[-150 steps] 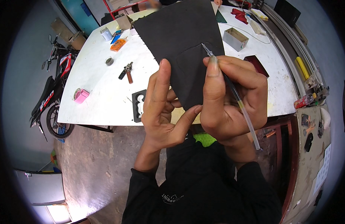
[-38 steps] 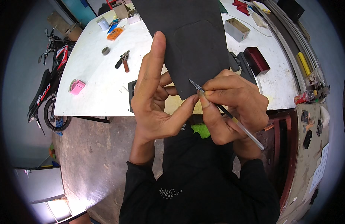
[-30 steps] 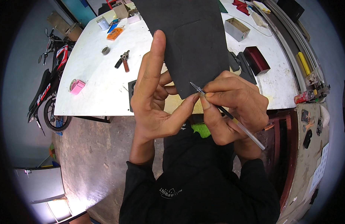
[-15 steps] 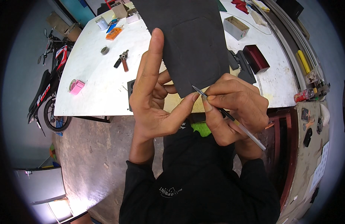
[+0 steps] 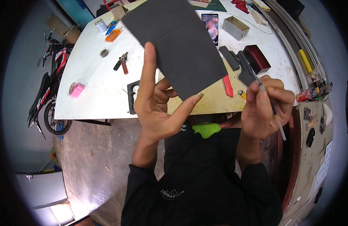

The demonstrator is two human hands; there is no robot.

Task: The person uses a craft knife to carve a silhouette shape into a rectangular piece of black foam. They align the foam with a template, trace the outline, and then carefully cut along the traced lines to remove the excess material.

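Note:
My left hand (image 5: 153,101) holds up a stiff black sheet (image 5: 181,49) by its near lower corner. The thumb is at the front edge, the index finger points up along the left side, and the other fingers are partly hidden behind. A faint curved line shows on the sheet's face. To the right of the sheet and apart from it, my right hand (image 5: 266,107) pinches a slim pen (image 5: 276,117) with a clear barrel. The pen's tip points up and away, over dark pieces on the table.
Beneath the sheet is the white table (image 5: 95,83). A phone (image 5: 210,28), a metal box (image 5: 236,27), a dark red box (image 5: 257,59), a red cutter (image 5: 228,86) and a lighter (image 5: 242,94) lie to the right. Keys (image 5: 123,62) and a pink tape roll (image 5: 76,89) lie left.
My right hand has drawn the pen away from the sheet's lower corner, to the right. The sheet has tilted and shifted left in my left hand, uncovering the phone and cutter.

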